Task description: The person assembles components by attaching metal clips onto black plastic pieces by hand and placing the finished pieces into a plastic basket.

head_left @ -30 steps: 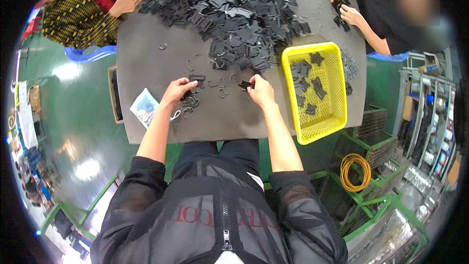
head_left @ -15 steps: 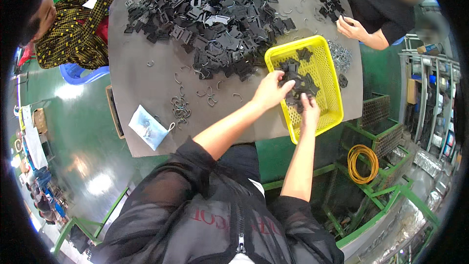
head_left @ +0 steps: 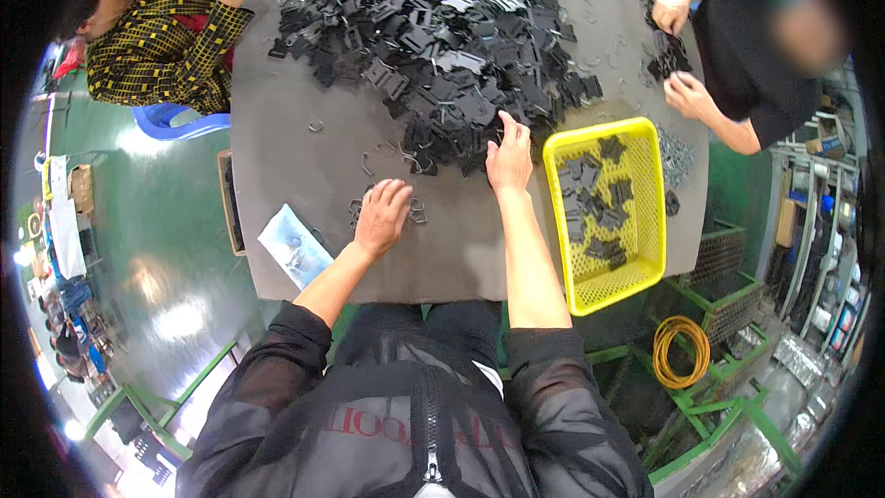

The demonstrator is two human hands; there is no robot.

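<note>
At the near edge of a big heap of flat black buckle-like plastic pieces [head_left: 452,65], my right hand [head_left: 510,159] reaches with its fingers stretched out, touching the pieces at the edge. I see nothing gripped in it. My left hand [head_left: 380,219] hovers low over a small cluster of bent metal hooks [head_left: 418,211], fingers extended and slightly bent; its palm side is hidden. To the right of my right hand stands a yellow perforated basket [head_left: 651,258], with several black pieces [head_left: 604,212] lying loose on its bottom.
A light blue pouch [head_left: 293,244] lies left of my left forearm. Small metal parts [head_left: 678,159] are piled beyond the basket. One person's hands [head_left: 687,92] handle black pieces at the far right; another person [head_left: 166,46] sits at the far left. A yellow hose coil [head_left: 681,351] hangs below right.
Both my hands have left the basket and moved left, the left to the hooks, the right to the heap. The black pieces they handled now lie spread in the basket.
</note>
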